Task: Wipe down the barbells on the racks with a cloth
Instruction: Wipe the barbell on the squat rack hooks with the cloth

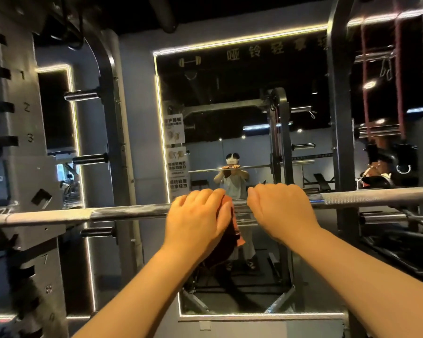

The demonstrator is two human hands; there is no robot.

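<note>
My left hand (195,218) is curled over the barbell (132,212) with the cloth (238,234) pinned under the palm. An orange edge and a darker fold of it hang out below, on the side towards my other hand. My right hand (282,211) hooks over the bare bar just beside it, fingers curled over the top. The bar runs on past both hands, its left part crossing the numbered rack upright (22,142). Beyond my knuckles stands a mirror (230,93).
</note>
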